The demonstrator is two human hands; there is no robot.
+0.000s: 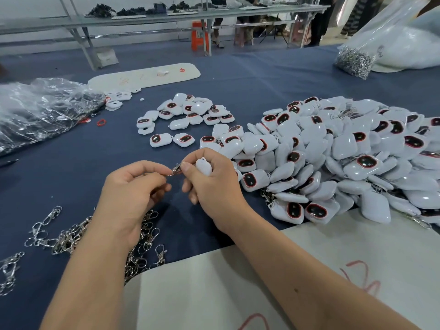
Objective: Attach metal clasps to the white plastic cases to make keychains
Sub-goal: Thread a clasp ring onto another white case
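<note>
Light: bright, even, from overhead.
Shadows: soft, short under the hands.
Glare: on white cases [345, 148] and plastic bag [42, 108].
Edges: wide-angle bending, slight blur.

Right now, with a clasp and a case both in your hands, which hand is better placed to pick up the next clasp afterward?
Left, probably. The left hand pinches the clasp directly above the loose clasp pile. The right hand grips the white case beside the heap of cases.

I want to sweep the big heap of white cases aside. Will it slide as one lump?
Probably not: the heap is loose glossy shells stacked at angles, so they would likely slip and spill. Some clasps show among them and may snag. Each looks light.
</note>
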